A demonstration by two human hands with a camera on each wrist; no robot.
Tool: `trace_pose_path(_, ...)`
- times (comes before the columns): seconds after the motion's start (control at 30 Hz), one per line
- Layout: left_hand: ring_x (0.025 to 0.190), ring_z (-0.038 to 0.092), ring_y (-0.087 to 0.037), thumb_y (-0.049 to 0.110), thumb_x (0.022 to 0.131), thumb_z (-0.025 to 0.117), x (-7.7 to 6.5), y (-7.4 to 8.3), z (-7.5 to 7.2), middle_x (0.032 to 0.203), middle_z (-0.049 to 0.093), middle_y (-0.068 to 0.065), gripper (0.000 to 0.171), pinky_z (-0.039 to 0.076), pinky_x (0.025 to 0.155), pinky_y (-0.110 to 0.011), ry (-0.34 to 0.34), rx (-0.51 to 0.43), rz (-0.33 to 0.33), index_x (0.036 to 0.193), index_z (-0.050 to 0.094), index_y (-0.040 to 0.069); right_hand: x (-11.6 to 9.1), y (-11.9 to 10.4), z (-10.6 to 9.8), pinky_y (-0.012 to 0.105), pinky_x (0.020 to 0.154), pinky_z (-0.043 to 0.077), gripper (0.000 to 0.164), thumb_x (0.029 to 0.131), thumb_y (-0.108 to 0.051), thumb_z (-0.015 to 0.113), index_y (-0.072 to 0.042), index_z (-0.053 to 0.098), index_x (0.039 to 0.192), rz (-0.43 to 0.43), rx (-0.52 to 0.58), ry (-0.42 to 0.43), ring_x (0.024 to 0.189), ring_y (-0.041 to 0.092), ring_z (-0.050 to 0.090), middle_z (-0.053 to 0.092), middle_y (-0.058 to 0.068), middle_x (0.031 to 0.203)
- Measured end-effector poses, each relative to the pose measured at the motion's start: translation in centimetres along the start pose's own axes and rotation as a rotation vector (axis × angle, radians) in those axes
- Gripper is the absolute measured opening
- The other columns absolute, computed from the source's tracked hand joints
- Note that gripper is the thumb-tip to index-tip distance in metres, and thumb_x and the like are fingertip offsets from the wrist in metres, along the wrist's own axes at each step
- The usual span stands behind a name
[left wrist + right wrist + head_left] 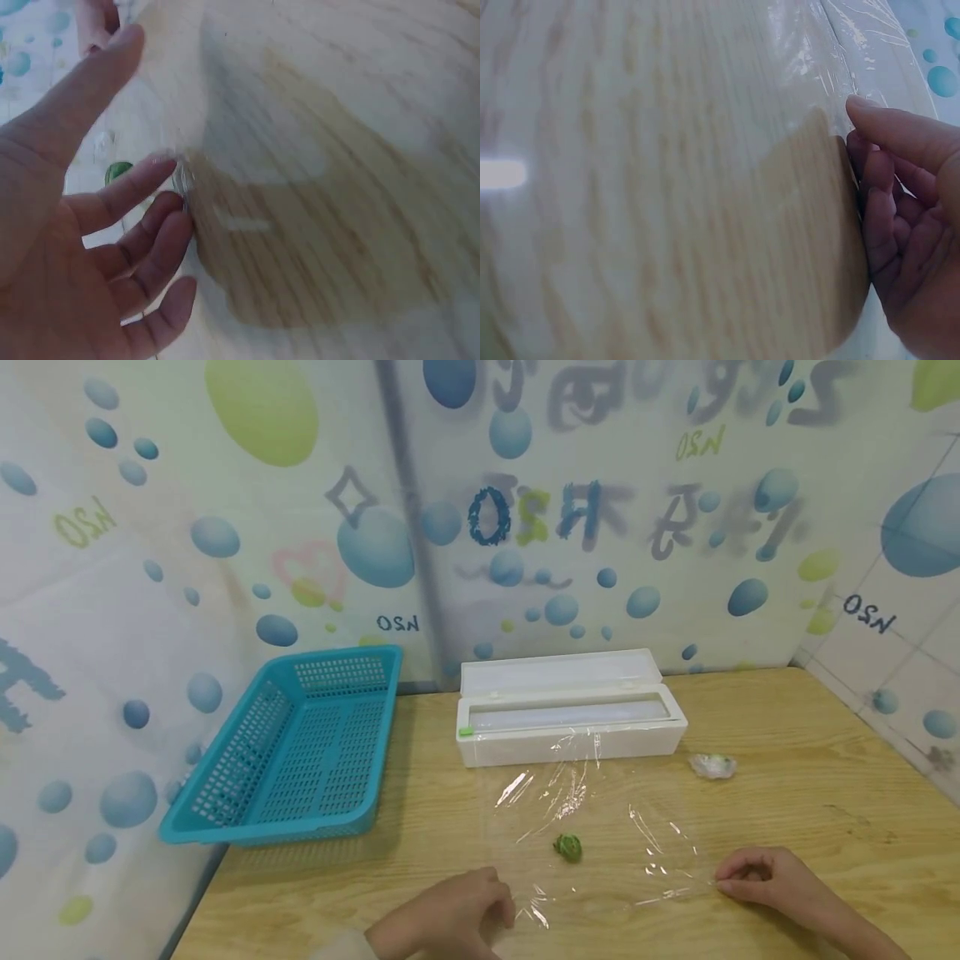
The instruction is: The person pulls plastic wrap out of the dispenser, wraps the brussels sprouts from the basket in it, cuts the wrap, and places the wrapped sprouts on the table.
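Observation:
A sheet of clear cling film (525, 827) stretches from the white dispenser box (573, 745) toward me over the table. Under or on it lies a small, round, leafy green vegetable piece (568, 847). My right hand (780, 889) pinches the film's near right corner between thumb and forefinger. At the near left corner is my left hand (450, 914). In the left wrist view its thumb stands well apart from the loosely bent fingers (139, 191), whose tips are right at the film's edge.
A blue plastic basket (375, 777) stands at the left of the wooden table (847, 760). The dispenser's lid (558, 675) is raised, with the film roll inside. Right of the box lies a small film-wrapped bundle (712, 766). A patterned curtain (315, 527) hangs behind.

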State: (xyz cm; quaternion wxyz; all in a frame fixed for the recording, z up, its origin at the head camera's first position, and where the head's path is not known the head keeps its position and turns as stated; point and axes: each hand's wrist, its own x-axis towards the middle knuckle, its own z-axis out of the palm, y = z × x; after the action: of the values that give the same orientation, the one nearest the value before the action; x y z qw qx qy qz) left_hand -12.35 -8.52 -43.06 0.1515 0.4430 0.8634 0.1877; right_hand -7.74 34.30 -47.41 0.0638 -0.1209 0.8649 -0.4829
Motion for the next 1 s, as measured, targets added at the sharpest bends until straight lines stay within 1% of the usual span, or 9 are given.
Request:
trace_pose_path(0.1, 0.068, 0.038, 0.003, 0.042, 0.060, 0.080, 0.0, 0.3, 0.3, 0.079, 0.039, 0.018, 0.035, 0.034, 0.059, -0.011, 0.023, 0.076, -0.008, 0.082, 0.059, 0.024, 0.0, 0.0, 0.0, 0.022, 0.055, 0.045, 0.006, 0.085, -0.006, 0.063, 0.000, 0.065, 0.087, 0.008, -0.005, 0.005, 0.067, 0.001, 0.052, 0.061, -0.012, 0.079)
trace_pose_path(0.17, 0.068, 0.038, 0.002, 0.036, 0.061, 0.080, 0.1, 0.4, 0.4, 0.079, 0.038, 0.018, 0.032, 0.033, 0.058, -0.012, 0.036, 0.084, -0.019, 0.080, 0.057, 0.025, 0.1, 0.0, 0.0, 0.022, 0.055, 0.045, 0.006, 0.085, -0.006, 0.063, 0.000, 0.065, 0.087, 0.008, -0.008, 0.007, 0.067, 0.002, 0.052, 0.061, -0.012, 0.079)
trace_pose_path(0.27, 0.069, 0.039, 0.002, 0.026, 0.064, 0.078, 0.1, 0.3, 0.6, 0.079, 0.039, 0.019, 0.025, 0.035, 0.059, -0.012, 0.052, 0.052, -0.023, 0.078, 0.057, 0.026, 0.1, 0.0, 0.0, 0.022, 0.056, 0.045, 0.007, 0.085, -0.006, 0.062, 0.000, 0.065, 0.087, 0.006, -0.006, 0.005, 0.067, 0.002, 0.053, 0.061, -0.011, 0.079)
trace_pose_path(0.37, 0.068, 0.041, 0.004, 0.017, 0.069, 0.073, 0.1, 0.1, 0.6, 0.077, 0.042, 0.019, 0.017, 0.036, 0.061, -0.011, 0.082, 0.014, 0.015, 0.077, 0.059, 0.025, 0.0, 0.0, 0.0, 0.022, 0.056, 0.045, 0.007, 0.086, -0.006, 0.062, 0.000, 0.065, 0.087, 0.015, 0.001, 0.005, 0.067, 0.002, 0.053, 0.061, -0.011, 0.079)
trace_pose_path(0.53, 0.068, 0.043, 0.007, 0.010, 0.076, 0.065, 0.1, -0.1, 0.5, 0.073, 0.047, 0.020, 0.010, 0.038, 0.062, -0.010, 0.131, -0.048, 0.066, 0.075, 0.063, 0.020, 0.0, 0.1, 0.0, 0.022, 0.055, 0.045, 0.005, 0.085, -0.005, 0.062, -0.001, 0.065, 0.087, -0.004, 0.009, 0.008, 0.067, 0.002, 0.053, 0.061, -0.012, 0.079)
trace_pose_path(0.63, 0.070, 0.046, 0.006, 0.011, 0.079, 0.065, 0.0, -0.1, 0.3, 0.074, 0.050, 0.019, 0.009, 0.041, 0.065, -0.012, 0.132, -0.110, 0.029, 0.076, 0.063, 0.019, -0.1, 0.0, 0.0, 0.021, 0.056, 0.045, 0.004, 0.085, -0.004, 0.062, -0.002, 0.065, 0.087, -0.026, -0.015, 0.014, 0.068, 0.001, 0.054, 0.062, -0.011, 0.080)
trace_pose_path(0.77, 0.073, 0.048, 0.005, 0.012, 0.080, 0.066, 0.2, 0.0, 0.1, 0.076, 0.054, 0.017, 0.006, 0.043, 0.068, -0.015, 0.143, -0.158, -0.017, 0.078, 0.064, 0.018, -0.1, -0.4, -0.4, 0.020, 0.060, 0.045, 0.007, 0.086, -0.007, 0.062, -0.002, 0.065, 0.088, 0.024, -0.057, 0.003, 0.073, -0.001, 0.053, 0.062, -0.011, 0.083)
trace_pose_path(0.87, 0.073, 0.050, 0.005, 0.013, 0.081, 0.066, 0.3, 0.0, -0.2, 0.076, 0.056, 0.017, 0.005, 0.044, 0.070, -0.017, 0.165, -0.176, -0.037, 0.078, 0.064, 0.017, 0.3, -0.8, -0.7, 0.021, 0.061, 0.046, 0.010, 0.088, -0.008, 0.060, 0.000, 0.064, 0.091, 0.047, -0.034, -0.026, 0.074, 0.000, 0.053, 0.061, -0.009, 0.084)
trace_pose_path(1.0, 0.072, 0.051, 0.003, 0.012, 0.082, 0.066, 0.4, -0.2, -1.0, 0.076, 0.057, 0.016, 0.005, 0.046, 0.069, -0.018, 0.185, -0.211, -0.072, 0.078, 0.066, 0.015, 1.0, -1.5, -1.1, 0.023, 0.059, 0.047, 0.011, 0.089, -0.006, 0.058, 0.002, 0.063, 0.093, 0.013, -0.003, -0.037, 0.071, 0.005, 0.054, 0.061, -0.005, 0.083)
